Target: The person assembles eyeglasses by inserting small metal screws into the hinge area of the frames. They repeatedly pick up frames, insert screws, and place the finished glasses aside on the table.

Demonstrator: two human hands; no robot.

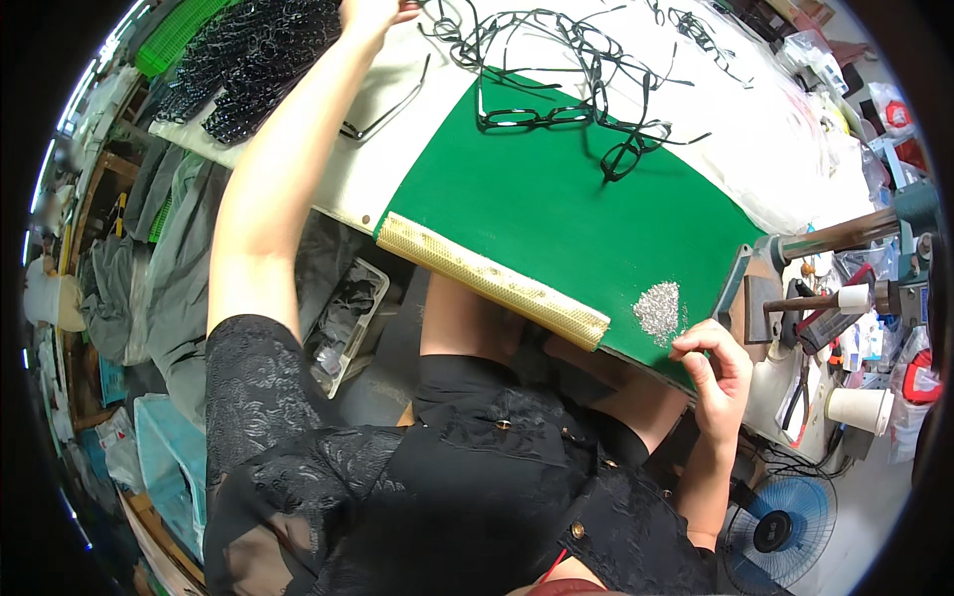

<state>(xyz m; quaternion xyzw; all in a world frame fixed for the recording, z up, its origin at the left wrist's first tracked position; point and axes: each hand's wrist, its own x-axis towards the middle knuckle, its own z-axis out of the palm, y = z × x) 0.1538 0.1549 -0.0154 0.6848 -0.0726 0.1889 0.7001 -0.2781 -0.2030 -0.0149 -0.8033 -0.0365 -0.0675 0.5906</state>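
My left arm stretches far forward, and my left hand [376, 14] is partly cut off by the top edge. A few of its fingertips show beside black eyeglass frames [452, 40]; what they hold, if anything, is out of sight. At the near right corner of the green mat [537, 199], my right hand [717, 372] is closed in a pinch, thumb against forefinger. Its fingertips are next to a small heap of tiny silvery metal pieces [658, 313]. Whether one is between them is too small to tell. Several black eyeglass frames [537, 117] lie tangled on the mat's far part.
A big pile of black frames [248, 60] covers the table's far left. A gold perforated roll [487, 283] lines the mat's near edge. A metal bench tool [835, 238] stands at right, with pliers [798, 392], a white cup [860, 409] and a fan [780, 531] below.
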